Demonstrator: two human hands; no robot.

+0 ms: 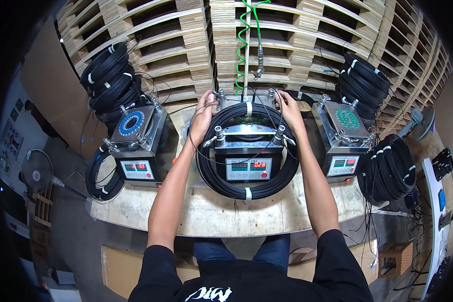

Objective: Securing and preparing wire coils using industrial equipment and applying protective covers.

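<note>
A coil of black cable (287,176), tied with white bands, hangs around the front and top of the middle machine (236,177), a metal box with a lit red display. My left hand (202,118) is at the far left corner, fingers curled at a clamp lever beside a metal post (222,98). At the far right corner my right hand (289,110) has its fingers bent around the lever by the other far post (271,95). Two more clamp posts stand at the near corners, inside the coil. Loose black cable ends loop over the top plate.
Similar machines stand left (138,133) and right (345,132), one with a ring of blue pieces, the other with green ones. Stacked cable coils (110,83) flank them. Behind rise wooden pallets (173,35) and a green air hose (241,45). The wooden table (211,216) ends before me.
</note>
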